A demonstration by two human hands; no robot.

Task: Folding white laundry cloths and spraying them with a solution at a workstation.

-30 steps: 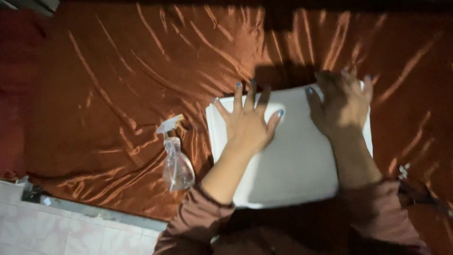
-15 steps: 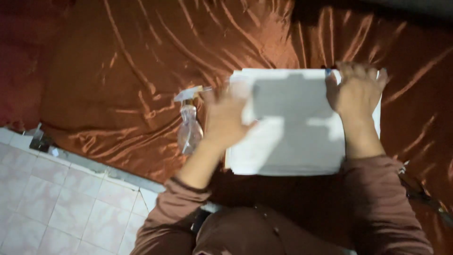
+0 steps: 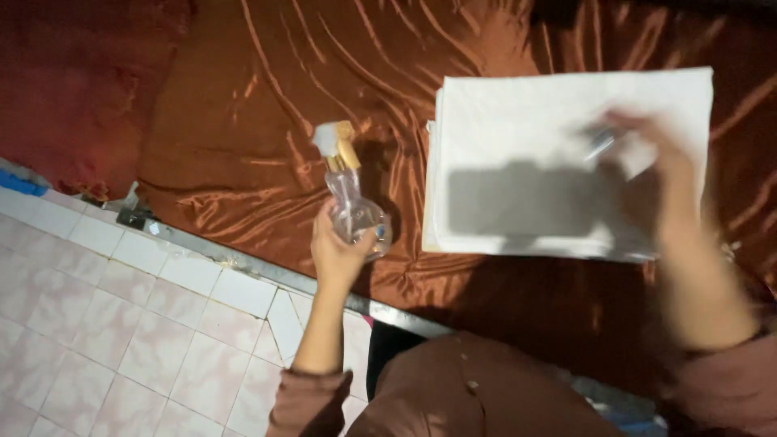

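We saw the left hand point(image 3: 340, 252) wrapped around the round belly of a clear plastic spray bottle point(image 3: 354, 209), fingers curled about it from below; the bottle stood near the front edge of the bed, its white and yellow trigger head point(image 3: 336, 143) pointing toward the far edge; its base rested on or just above the rust-coloured satin sheet point(image 3: 243, 121), and we could not tell which. Just beside the bottle, to its right, lay a folded white cloth point(image 3: 526, 113) in a flat stack of layers, squared off and reaching toward the bed's right edge; a dark rectangular shadow fell across its middle. The right hand point(image 3: 647, 162) hovered over the right part of that cloth, badly blurred; we could not tell how far it was open, nor whether the small pale thing at its fingertips was held. The sheet was rumpled in long creases; a metal strip point(image 3: 243, 263) ran along the front edge of the bed, and below it lay pale pink floor tiles point(image 3: 97, 324); both sleeves point(image 3: 307, 400) were brownish red.
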